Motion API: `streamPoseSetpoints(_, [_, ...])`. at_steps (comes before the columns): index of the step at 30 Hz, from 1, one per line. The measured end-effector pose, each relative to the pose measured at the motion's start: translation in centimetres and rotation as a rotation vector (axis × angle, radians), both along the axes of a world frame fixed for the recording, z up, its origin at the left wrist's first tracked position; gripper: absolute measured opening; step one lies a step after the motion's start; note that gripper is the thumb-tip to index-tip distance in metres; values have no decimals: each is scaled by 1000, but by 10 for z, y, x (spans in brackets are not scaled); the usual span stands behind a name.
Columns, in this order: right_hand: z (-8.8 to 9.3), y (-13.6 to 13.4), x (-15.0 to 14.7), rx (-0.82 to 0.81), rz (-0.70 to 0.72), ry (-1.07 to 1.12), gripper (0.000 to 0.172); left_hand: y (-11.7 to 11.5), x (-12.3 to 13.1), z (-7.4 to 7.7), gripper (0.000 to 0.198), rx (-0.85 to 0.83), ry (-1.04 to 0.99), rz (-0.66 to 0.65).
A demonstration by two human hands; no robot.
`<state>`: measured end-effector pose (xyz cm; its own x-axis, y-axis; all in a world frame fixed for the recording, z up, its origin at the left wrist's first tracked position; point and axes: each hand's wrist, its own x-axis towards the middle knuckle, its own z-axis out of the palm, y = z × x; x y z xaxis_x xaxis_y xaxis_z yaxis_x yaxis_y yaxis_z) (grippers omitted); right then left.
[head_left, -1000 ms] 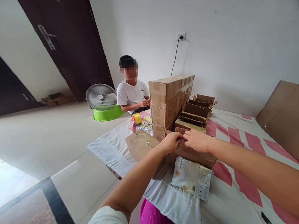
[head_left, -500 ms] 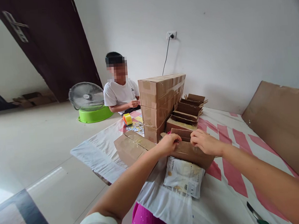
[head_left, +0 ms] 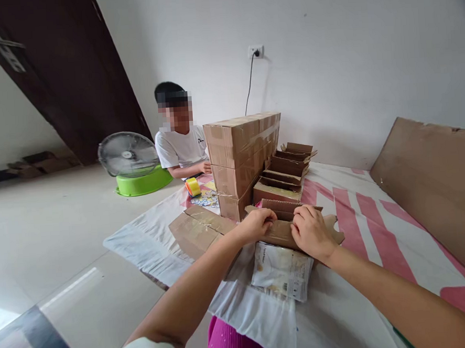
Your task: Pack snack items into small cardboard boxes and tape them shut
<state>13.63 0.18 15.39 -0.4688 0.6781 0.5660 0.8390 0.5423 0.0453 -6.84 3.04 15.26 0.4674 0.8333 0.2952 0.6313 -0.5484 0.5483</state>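
Observation:
My left hand point(head_left: 256, 224) and my right hand point(head_left: 310, 232) both grip the near flap of a small open cardboard box point(head_left: 283, 233) on the pink-and-white sheet point(head_left: 348, 209). Both hands have their fingers curled over the flap's edge. A white printed pouch point(head_left: 281, 270) lies flat on the sheet just in front of the box, below my hands. A flattened cardboard piece point(head_left: 196, 227) lies to the left of my left hand.
A stack of taped cartons point(head_left: 239, 158) stands behind the box, with several open small boxes point(head_left: 287, 173) to its right. A seated person in a white shirt point(head_left: 179, 145), a yellow tape roll point(head_left: 193, 187), a fan point(head_left: 128, 154) on a green basin, and leaning cardboard point(head_left: 433, 182) surround.
My right hand has slid left and nearer along the flap. The flap now folds toward me. My view has shifted right, so everything sits further left in the picture.

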Motion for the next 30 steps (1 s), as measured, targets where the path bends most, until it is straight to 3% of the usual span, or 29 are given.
streamPoseSetpoints(8, [-8, -5, 47, -95, -71, 191, 20, -7, 17, 4, 25, -11, 12, -50])
streamPoseSetpoints(14, [-11, -14, 60, -209, -81, 304, 23, -10, 27, 6, 24, -12, 13, -83])
streamPoseSetpoints(20, [-13, -23, 75, -111, -50, 291, 18, -8, 27, 2, 24, -5, 11, -77])
streamPoseSetpoints(25, [-11, -24, 135, 75, -197, 374, 16, -3, 14, 1, 21, 18, 1, -18])
streamPoseSetpoints(28, [-3, -26, 167, 120, -267, 559, 3, -13, 14, 5, 22, 51, 14, -21])
streamPoseSetpoints(30, [5, -28, 175, 75, -260, 691, 19, -29, 19, 10, 24, 91, 60, -53])
